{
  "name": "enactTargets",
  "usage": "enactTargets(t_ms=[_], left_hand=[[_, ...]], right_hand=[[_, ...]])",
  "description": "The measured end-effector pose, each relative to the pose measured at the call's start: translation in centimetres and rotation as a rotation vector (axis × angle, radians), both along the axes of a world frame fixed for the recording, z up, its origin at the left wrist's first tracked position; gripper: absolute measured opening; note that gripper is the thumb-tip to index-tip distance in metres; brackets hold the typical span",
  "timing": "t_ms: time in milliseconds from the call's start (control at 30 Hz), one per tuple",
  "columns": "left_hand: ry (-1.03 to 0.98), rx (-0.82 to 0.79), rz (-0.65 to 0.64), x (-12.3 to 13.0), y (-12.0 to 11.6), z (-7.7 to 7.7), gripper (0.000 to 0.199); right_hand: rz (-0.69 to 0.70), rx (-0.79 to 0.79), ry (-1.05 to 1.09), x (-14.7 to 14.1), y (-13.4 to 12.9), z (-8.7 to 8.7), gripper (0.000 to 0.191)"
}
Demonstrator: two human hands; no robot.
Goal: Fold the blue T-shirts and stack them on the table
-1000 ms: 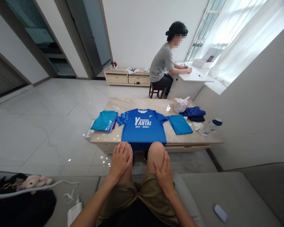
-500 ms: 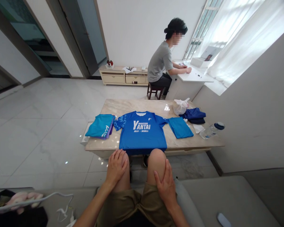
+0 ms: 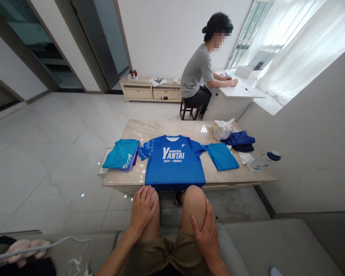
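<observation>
My left hand rests open on my left knee, its fingers laid over the top. On the outer side of my right knee lies my right hand, also open, thumb apart from the fingers. In front of my knees a blue T-shirt with white "Marathon Yantai" lettering is spread on the marble-topped table, its hem hanging over the near edge. A stack of folded shirts, teal on top and purple beneath, sits left of it. A folded teal-blue garment lies by its right sleeve.
On the table's right are a white plastic bag, dark blue folded clothes and a tilted-looking water bottle. A person sits at a white desk beyond. A white cable crosses the sofa at left.
The view has shifted slightly, so things on the right appear a little farther right. Both hands stay on my knees and the shirt lies as before.
</observation>
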State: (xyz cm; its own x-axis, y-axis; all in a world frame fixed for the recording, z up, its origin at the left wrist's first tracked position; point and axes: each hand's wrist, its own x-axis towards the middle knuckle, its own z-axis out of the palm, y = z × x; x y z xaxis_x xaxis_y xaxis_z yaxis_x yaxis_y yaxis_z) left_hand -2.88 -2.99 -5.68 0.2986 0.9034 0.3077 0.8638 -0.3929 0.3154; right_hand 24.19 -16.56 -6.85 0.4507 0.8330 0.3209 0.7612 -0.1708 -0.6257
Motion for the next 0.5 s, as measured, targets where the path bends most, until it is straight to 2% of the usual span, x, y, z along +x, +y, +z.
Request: enactTargets(t_ms=[500], left_hand=[[0.005,-0.031,0.0,0.34,-0.08,0.31,0.044]], right_hand=[[0.009,0.003,-0.006,0.2,-0.03,0.32,0.088]])
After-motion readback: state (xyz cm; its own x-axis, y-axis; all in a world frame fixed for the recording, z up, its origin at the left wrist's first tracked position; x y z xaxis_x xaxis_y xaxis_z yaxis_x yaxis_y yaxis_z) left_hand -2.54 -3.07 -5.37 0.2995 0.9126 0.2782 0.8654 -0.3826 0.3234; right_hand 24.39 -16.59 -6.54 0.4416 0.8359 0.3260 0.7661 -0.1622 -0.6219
